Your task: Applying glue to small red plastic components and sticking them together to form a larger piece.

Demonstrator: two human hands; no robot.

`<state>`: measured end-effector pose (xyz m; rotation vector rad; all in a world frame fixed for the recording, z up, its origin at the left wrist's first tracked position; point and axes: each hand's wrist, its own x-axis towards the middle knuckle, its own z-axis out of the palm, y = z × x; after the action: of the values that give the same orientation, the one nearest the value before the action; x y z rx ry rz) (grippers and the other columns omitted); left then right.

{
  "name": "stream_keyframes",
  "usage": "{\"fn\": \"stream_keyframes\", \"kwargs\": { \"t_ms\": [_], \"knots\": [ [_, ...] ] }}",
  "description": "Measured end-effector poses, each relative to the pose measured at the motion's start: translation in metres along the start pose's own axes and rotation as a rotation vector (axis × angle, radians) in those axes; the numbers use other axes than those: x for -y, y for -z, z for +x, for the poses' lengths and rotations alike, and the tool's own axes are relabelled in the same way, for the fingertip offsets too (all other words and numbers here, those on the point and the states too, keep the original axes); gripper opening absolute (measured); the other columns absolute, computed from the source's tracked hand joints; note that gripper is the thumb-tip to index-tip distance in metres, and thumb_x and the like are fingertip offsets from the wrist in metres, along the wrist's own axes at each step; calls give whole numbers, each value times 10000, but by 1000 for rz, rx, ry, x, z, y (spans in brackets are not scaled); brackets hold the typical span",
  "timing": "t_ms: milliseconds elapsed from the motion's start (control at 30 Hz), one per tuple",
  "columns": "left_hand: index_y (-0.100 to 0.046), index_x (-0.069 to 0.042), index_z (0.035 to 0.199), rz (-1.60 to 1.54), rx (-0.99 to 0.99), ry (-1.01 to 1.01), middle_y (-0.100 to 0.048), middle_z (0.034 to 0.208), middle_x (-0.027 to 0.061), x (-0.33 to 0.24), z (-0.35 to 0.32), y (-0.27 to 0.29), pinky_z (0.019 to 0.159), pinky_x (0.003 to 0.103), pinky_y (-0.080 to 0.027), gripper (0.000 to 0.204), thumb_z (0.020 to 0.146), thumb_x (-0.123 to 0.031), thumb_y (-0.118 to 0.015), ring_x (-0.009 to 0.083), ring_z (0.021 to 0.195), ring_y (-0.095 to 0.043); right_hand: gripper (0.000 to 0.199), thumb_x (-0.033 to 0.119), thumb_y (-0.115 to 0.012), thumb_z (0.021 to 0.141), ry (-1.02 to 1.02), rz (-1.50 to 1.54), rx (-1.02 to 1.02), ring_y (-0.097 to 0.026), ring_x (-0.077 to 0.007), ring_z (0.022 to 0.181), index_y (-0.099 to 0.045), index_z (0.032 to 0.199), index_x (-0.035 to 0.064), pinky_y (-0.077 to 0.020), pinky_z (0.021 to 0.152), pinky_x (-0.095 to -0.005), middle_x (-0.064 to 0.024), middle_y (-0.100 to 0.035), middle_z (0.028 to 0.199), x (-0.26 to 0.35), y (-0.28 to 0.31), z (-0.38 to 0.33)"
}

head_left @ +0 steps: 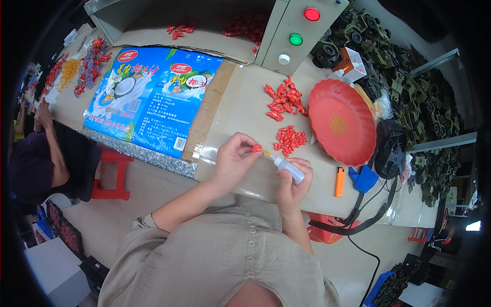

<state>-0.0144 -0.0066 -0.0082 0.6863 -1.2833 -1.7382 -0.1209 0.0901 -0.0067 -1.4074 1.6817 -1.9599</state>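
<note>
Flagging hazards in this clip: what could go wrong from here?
The small white squeeze bottle in the right hand points its nozzle at the tiny red piece pinched by the left hand; liquid may get on the fingers. The orange lighter lies close by, possibly a fire risk.
</note>
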Motion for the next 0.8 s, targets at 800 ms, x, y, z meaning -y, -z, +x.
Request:
{"fn": "stream_keyframes", "kwargs": {
  "t_ms": [800],
  "knots": [
    [-462,15,886,-1,31,52,-524,863,50,-3,0,0,724,207,-473,184,745,63,-571,104,831,-556,241,181,-522,831,-57,66,-29,-497,-104,655,-403,946,6,-426,574,-200,-112,-457,926,2,-2,1]
  ]
}}
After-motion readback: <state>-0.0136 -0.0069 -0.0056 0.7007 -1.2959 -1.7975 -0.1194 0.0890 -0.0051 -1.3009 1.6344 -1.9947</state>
